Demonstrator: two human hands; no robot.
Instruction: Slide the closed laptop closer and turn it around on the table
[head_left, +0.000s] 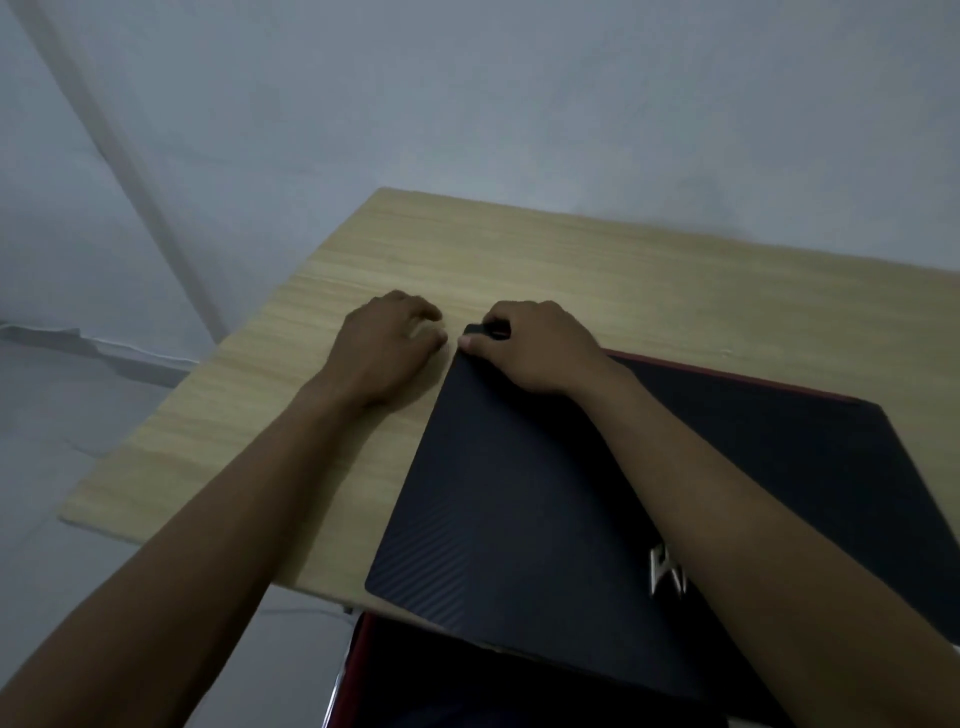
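The closed laptop (530, 499) is dark with a ribbed lid, a silver logo and a red trim along its far edge. It lies turned diagonally on the light wooden table (467, 260), its near corner hanging over the table's front edge. My right hand (535, 348) grips the laptop's far corner, fingers curled over it and thumb on the lid. My left hand (389, 348) rests on the table just left of that corner, fingers loosely bent and holding nothing; whether it touches the laptop's edge is unclear.
A pale wall stands right behind the table. The table's left edge and front edge drop to a grey floor (78, 415). Below the front edge sits a dark chair (415, 675) with red trim.
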